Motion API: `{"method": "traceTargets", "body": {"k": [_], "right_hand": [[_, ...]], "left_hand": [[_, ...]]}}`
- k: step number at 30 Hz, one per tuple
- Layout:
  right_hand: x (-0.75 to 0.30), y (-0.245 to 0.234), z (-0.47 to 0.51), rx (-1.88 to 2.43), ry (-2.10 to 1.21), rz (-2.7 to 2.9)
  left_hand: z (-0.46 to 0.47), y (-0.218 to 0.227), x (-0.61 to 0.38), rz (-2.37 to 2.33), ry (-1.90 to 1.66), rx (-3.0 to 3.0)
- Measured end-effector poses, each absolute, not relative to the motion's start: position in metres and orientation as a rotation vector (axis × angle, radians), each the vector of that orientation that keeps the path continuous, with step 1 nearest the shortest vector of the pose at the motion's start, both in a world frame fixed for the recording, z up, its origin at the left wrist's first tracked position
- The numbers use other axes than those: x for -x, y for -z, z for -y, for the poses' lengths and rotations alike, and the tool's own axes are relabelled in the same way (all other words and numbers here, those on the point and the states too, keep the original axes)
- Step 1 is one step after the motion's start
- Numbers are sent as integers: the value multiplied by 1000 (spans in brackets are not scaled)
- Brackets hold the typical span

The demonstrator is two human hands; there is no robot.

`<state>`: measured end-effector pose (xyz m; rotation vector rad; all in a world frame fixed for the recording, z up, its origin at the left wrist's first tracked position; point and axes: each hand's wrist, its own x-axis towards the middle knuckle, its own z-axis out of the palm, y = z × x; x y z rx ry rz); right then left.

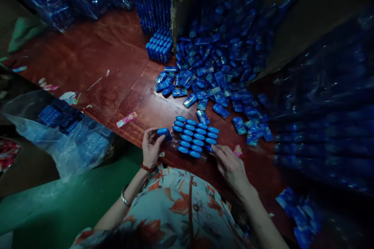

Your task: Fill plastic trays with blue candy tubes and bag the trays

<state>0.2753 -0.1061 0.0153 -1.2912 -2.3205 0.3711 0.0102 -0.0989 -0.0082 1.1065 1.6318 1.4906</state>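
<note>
A small blue round-capped pack (163, 131) is pinched by the fingers (154, 137) of the left hand (151, 148), just left of a block (195, 140) of like packs standing on the table (117, 58). The block's near right corner is touched by the right hand (230, 166); whether its fingers grip cannot be told. A clear bag (73, 146), left, is filled with blue packs.

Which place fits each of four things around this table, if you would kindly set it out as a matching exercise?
Things:
1. single blue case
2. upright block of cases
3. loose heap of cases
4. clear bag

Places:
A. spilling from the cardboard box
B. beside the table, off its left edge
C. pinched in the left hand
D. touched at its near corner by the right hand

Pairs: 1-C, 2-D, 3-A, 4-B
</note>
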Motion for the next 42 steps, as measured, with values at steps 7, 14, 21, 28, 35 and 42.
{"method": "traceTargets", "body": {"k": [7,14,21,28,35,42], "right_hand": [[-267,-31,96,1354,-150,2584],[-270,-17,92,1411,83,2485],[-269,-14,87,1378,-93,2125],[-269,-24,-11,1707,-624,1978],[-259,-29,-59,1864,-736,2354],[-318,-18,25,1925,-754,1719]], "left_hand": [[87,22,-6,-1484,-1262,-1933],[73,12,18,-1222,-756,-2369],[70,-1,20,-1077,-577,-2646],[27,-21,17,-1527,-1141,-2130],[-102,-25,-34,-1359,-366,-2236],[-112,-7,-39,-1259,-312,-2265]]}}
